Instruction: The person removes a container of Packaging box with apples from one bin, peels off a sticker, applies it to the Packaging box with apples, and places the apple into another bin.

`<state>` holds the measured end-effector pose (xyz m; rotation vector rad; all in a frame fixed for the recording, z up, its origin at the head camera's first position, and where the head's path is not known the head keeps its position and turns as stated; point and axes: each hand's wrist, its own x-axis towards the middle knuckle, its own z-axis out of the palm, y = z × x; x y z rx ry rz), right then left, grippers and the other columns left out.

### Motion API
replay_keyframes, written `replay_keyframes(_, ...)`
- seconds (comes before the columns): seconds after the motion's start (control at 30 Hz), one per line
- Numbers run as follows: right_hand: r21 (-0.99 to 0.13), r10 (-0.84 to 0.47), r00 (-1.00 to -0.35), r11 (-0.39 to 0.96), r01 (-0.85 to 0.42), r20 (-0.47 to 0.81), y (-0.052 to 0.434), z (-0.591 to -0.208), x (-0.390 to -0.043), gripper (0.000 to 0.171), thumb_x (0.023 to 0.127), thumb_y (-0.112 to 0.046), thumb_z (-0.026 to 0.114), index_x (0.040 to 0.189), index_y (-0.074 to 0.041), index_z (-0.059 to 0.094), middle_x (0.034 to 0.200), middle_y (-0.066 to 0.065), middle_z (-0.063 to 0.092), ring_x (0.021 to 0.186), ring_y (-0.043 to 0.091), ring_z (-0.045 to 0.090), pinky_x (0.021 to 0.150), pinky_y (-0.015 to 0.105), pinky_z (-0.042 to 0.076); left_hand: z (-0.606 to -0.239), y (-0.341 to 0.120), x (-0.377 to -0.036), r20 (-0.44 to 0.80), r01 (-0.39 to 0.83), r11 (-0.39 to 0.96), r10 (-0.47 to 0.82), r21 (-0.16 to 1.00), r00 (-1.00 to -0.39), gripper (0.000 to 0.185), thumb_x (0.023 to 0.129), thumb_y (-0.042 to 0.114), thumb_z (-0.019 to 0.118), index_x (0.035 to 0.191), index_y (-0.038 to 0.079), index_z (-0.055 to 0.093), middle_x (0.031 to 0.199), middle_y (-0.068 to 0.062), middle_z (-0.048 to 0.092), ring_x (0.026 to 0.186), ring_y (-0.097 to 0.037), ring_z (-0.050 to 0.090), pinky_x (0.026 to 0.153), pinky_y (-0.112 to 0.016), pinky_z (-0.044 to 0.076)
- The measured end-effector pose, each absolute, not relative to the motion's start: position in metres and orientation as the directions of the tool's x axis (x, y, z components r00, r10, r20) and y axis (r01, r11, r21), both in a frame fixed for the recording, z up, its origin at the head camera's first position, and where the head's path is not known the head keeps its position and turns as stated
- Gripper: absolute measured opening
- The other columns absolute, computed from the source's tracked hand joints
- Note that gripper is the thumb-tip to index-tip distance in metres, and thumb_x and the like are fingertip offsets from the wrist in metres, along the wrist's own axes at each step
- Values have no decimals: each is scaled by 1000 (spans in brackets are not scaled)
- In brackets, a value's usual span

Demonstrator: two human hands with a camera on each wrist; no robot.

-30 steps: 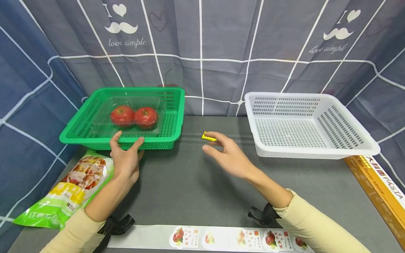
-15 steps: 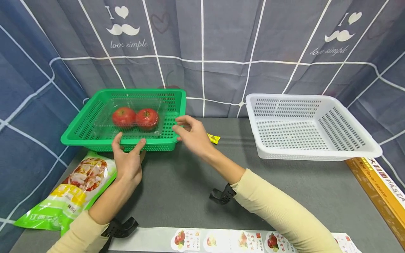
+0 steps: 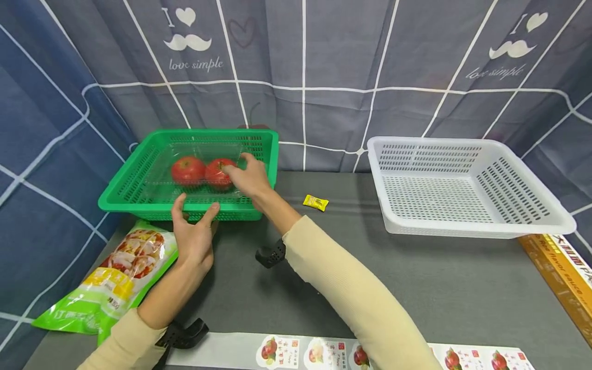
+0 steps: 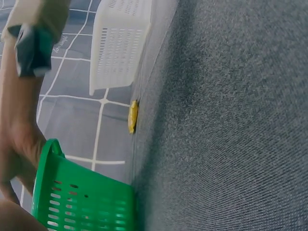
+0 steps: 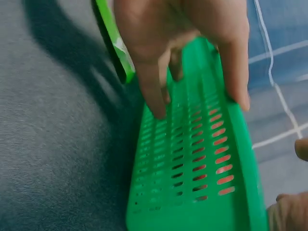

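Two red apples lie under the clear plastic box inside a green basket. My right hand reaches over the basket's right side. Its thumb overlaps the right apple, and its fingers are spread apart near the box's right end. The left hand is at the front of the basket, thumb and fingers parted; in the right wrist view one finger touches the rim and others lie along the outer slotted wall. A small yellow wrapped candy lies on the table to the right of the basket.
A white basket stands at the right, beside an orange pasta box. A green food bag lies at the left. A strip of fruit-print labels runs along the front, and a grid-patterned curtain hangs behind.
The right hand has moved left, away from the yellow candy, past the basket's right rim and over the apples. My left hand stays at the basket's front.
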<state>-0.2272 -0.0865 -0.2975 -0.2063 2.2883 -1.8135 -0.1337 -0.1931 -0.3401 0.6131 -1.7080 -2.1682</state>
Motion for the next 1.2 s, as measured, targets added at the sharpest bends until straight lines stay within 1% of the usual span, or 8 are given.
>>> replay_keyframes(0.13,-978,-253,-960,200,67,-118,-91,-301,-236,66,96,-38,62,153,-20,35,155,5,35,135,27,42,104,46,41,-340,-192,-134,-135,-19,-232,-498,973,-857,79,94,12,68,154,29,20,154,-6,1,132,-29,36,107,-39,39)
replay_keyframes(0.47,-978,-307,-939,180,105,-157,-93,-300,-240,66,96,-38,63,154,-27,35,156,0,33,139,26,37,107,49,37,-338,-194,-134,-135,-26,-215,-508,976,-851,79,94,14,69,154,30,21,153,-8,2,130,-30,37,108,-38,39)
replay_keyframes(0.7,-982,-296,-941,134,130,-165,-96,-304,-239,62,96,-27,66,152,-24,40,153,5,38,123,28,53,88,42,53,-339,-194,-132,-148,-55,-197,-500,979,-853,80,94,18,69,154,31,19,153,-7,3,127,-28,40,106,-36,40)
replay_keyframes(0.97,-970,-342,-908,52,239,-243,-96,-305,-243,65,95,-23,68,152,-30,38,154,6,37,126,34,50,76,37,56,-341,-193,-132,-137,-49,-186,-500,981,-855,80,93,20,70,154,30,19,151,-7,5,117,-23,44,105,-36,41)
replay_keyframes(1.03,-963,-350,-899,45,264,-263,-95,-304,-244,66,94,-24,69,152,-32,38,150,6,42,119,34,55,71,35,56,-342,-193,-132,-135,-46,-186,-501,982,-855,80,93,20,70,154,30,20,152,-7,4,117,-24,45,105,-37,40)
replay_keyframes(1.1,-961,-349,-897,38,275,-271,-95,-304,-244,66,95,-24,68,152,-32,37,142,7,50,96,30,63,69,36,55,-342,-193,-132,-135,-45,-187,-501,981,-855,80,93,20,70,154,30,19,152,-7,4,117,-25,46,106,-37,40)
replay_keyframes(1.13,-961,-345,-899,34,276,-271,-95,-304,-244,66,95,-25,68,153,-32,37,139,7,52,83,26,64,68,37,55,-342,-193,-132,-135,-46,-186,-502,982,-854,80,93,20,70,154,29,19,152,-7,4,118,-25,46,106,-37,40)
replay_keyframes(1.2,-961,-327,-906,26,277,-270,-96,-304,-244,66,96,-24,68,153,-31,36,133,7,56,61,20,57,67,39,53,-342,-193,-132,-133,-42,-188,-503,981,-854,79,93,20,70,154,29,20,152,-7,3,118,-26,46,107,-37,39)
